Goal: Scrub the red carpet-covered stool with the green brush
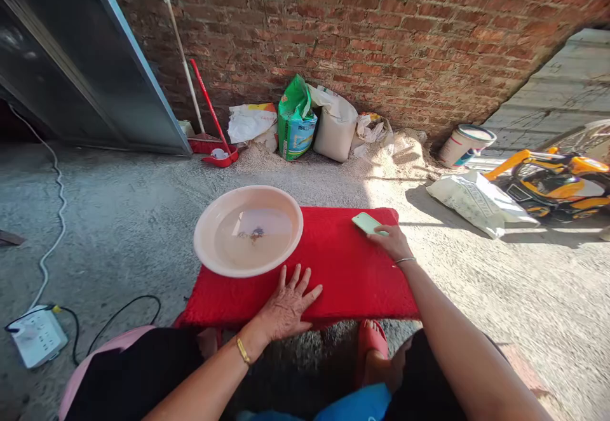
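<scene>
My left hand (290,303) lies flat on a red cloth-covered table (343,268), its fingers spread, just below a pale pink basin (204,253). Water fills part of the basin, and a printed pattern or small dark thing shows at its bottom; I cannot tell which. At the table's far right corner my right hand (393,241) has its fingers on a light green phone (366,223), which looks like a phone in a case. The thumb side of that hand is partly hidden. Both wrists wear a bracelet.
Against the brick wall stand a green sack (296,119), a white sack (336,129) and a red dustpan (222,156). A bucket (467,145) and a yellow toy digger (557,183) are at the right. A power strip (39,336) with cables lies at the lower left.
</scene>
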The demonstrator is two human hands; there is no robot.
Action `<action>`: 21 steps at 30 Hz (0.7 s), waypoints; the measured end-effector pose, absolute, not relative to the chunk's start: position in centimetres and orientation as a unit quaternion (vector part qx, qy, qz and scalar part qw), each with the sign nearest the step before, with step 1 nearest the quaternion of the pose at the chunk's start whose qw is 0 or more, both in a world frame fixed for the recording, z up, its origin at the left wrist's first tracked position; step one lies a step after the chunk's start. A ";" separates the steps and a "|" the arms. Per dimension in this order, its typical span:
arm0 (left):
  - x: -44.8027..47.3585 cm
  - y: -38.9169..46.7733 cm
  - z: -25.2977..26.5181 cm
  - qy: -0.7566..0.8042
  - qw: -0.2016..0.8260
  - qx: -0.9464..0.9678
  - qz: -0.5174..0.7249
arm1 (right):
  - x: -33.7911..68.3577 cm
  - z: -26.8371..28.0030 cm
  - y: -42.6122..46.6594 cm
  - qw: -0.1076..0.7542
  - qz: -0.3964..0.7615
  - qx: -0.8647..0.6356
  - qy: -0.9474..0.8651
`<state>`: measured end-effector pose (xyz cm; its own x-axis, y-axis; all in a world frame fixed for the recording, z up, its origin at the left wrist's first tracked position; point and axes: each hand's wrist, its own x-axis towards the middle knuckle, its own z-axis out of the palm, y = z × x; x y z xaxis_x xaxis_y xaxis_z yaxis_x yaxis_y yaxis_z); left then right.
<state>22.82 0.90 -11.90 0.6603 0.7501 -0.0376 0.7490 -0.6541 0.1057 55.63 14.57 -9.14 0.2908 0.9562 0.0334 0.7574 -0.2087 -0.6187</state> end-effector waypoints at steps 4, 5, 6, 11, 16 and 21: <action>22.6 0.9 -12.5 0.412 0.040 0.910 0.017 | 65.0 -8.5 13.3 0.252 0.079 -0.863 -0.431; 22.5 0.9 -12.7 0.410 0.036 0.911 0.023 | 66.2 -8.4 13.0 0.261 0.056 -0.871 -0.412; 22.4 0.9 -12.9 0.410 0.033 0.911 0.028 | 66.9 -8.2 12.7 0.273 0.043 -0.873 -0.401; 22.3 1.1 -13.2 0.411 0.021 0.911 0.025 | 62.6 -7.3 12.9 0.327 0.095 -0.818 -0.464; 22.4 1.1 -13.0 0.414 0.015 0.910 0.014 | 51.9 -8.0 13.1 0.366 0.188 -0.652 -0.637; 22.4 1.1 -12.9 0.411 0.015 0.911 0.011 | 48.0 -9.5 12.9 0.342 0.247 -0.580 -0.697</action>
